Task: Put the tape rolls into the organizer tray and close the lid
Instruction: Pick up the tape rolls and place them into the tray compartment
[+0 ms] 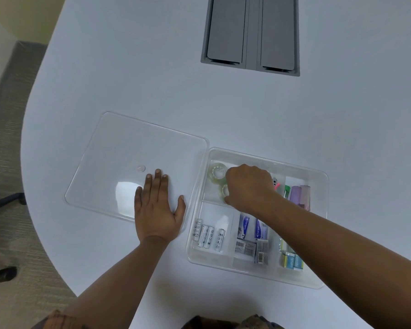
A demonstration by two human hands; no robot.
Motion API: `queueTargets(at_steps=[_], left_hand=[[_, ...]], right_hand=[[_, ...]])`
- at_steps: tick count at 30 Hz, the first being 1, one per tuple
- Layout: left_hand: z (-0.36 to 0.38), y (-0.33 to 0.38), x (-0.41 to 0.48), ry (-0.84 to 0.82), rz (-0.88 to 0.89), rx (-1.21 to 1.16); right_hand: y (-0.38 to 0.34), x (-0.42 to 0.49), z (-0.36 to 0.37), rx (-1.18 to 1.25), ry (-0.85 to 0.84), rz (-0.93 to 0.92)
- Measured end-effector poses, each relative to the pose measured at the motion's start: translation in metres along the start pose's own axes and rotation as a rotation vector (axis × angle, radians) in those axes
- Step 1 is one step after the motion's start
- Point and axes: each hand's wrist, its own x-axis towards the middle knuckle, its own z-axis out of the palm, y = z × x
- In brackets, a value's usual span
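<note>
Head view, only view available.

Left hand point(158, 205): fingers straight and together, palm flat on the near right corner of the clear lid point(133, 150). The lid lies flat on the table point(152, 79), just left of the organizer tray point(247, 273), edges nearly touching.

Right hand point(247, 184): inside the tray's far-left compartment, fingers curled down over the near tape roll point(224, 191), thumb at its near edge; reads as a pinch. The far tape roll point(217, 172) sits in the same compartment, just beyond.

Step in hand (judged): seating the near roll. Lay it flat beside the far roll, below the rim, so the lid can sit flush. Let go only once it rests on the floor of the compartment. The left hand is well placed to lift the lid across afterwards; align corners before pressing down.

Hidden or unclear:
- right fingertips and most of the near roll, covered by the hand
- whether more rolls lie under the hand or wrist: cannot tell
- items in the far-right compartments, partly behind the forearm
- clear walls and dividers faint against the white table; lid catch not visible
</note>
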Motion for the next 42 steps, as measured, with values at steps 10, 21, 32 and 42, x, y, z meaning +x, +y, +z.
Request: queueTargets(at_steps=[10, 21, 32, 42], left_hand=[[0.001, 0.000, 0.000, 0.009, 0.004, 0.008], [-0.001, 0.000, 0.000, -0.002, 0.003, 0.005], [-0.008, 0.002, 0.000, -0.055, 0.041, 0.029], [-0.039, -0.004, -0.031, -0.123, 0.191, -0.011]], right_hand=[[0.003, -0.002, 0.003, 0.044, -0.053, 0.000], [0.016, -0.005, 0.014, 0.381, 0.092, 0.016], [0.033, -0.082, 0.032, 0.665, 0.359, -0.105], [0.059, -0.157, 0.070, 0.620, 0.408, 0.103]])
